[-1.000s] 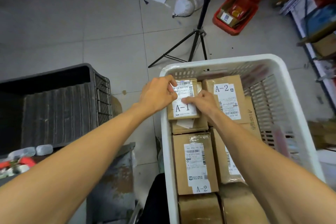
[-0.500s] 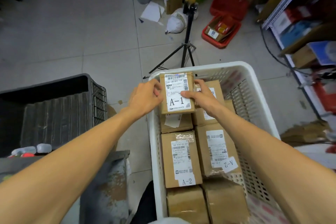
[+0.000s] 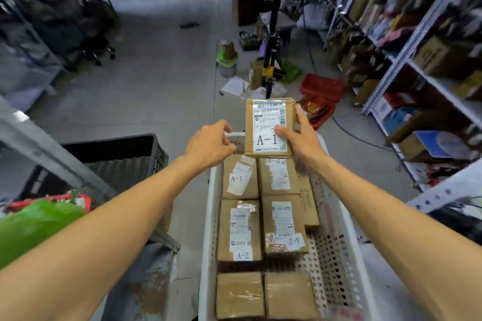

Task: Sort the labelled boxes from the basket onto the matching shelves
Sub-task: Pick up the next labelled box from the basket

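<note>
Head view: my right hand [image 3: 300,138] holds the lifted A-1 box [image 3: 263,122] over the far end of the white basket [image 3: 208,216], thumb pinching its label and fingers clamped around its right side. My left hand [image 3: 208,143] is just left of the box at the basket's far left rim, fingers curled; I cannot tell whether they grip the rim. A second A-1 box [image 3: 240,180] and two A-2 boxes [image 3: 240,229] lie in the basket. The shelves [image 3: 417,65] stand at the right.

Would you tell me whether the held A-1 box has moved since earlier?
Yes. The held A-1 box has risen off the stack in the white basket and is above its far rim, gripped by the right hand.
</note>
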{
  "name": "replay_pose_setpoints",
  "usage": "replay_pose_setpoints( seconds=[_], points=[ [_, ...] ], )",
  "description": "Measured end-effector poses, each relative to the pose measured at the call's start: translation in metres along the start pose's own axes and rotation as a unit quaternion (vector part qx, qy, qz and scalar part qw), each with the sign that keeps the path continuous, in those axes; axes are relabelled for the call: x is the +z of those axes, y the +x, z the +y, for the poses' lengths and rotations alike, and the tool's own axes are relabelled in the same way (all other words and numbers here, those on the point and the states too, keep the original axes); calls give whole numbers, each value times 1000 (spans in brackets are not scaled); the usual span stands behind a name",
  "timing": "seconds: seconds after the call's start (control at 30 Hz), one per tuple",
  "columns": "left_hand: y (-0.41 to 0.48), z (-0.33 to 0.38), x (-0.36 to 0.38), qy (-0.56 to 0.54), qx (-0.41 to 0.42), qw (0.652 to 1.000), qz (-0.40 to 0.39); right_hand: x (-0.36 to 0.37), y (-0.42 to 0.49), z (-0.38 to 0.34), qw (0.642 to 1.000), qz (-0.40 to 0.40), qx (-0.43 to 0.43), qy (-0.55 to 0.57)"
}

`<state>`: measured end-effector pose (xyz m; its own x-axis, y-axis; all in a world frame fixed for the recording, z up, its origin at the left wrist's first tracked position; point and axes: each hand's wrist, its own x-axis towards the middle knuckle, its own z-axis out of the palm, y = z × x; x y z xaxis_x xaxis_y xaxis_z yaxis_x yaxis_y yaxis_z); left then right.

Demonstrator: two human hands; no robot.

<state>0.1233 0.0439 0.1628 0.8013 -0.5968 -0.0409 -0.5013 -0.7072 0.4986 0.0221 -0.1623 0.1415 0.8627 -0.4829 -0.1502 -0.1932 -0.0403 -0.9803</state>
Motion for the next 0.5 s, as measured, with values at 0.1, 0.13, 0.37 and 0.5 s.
replay_pose_setpoints(
  seconds=[0.1, 0.13, 0.37, 0.5],
  points=[
    [-21, 18, -19, 16, 11, 1000, -5, -6, -31, -28, 998, -4, -55, -38],
    [-25, 25, -25, 25, 17, 1000, -6, -10, -40, -36, 996, -2, -68, -56],
    [-38, 71, -48, 58, 72, 995, -23, -34, -108, -77, 982, 88, -130, -104],
    [-48, 89, -45, 46, 139, 989, -33, -40, -147, -76, 975, 144, -125, -115]
  ],
)
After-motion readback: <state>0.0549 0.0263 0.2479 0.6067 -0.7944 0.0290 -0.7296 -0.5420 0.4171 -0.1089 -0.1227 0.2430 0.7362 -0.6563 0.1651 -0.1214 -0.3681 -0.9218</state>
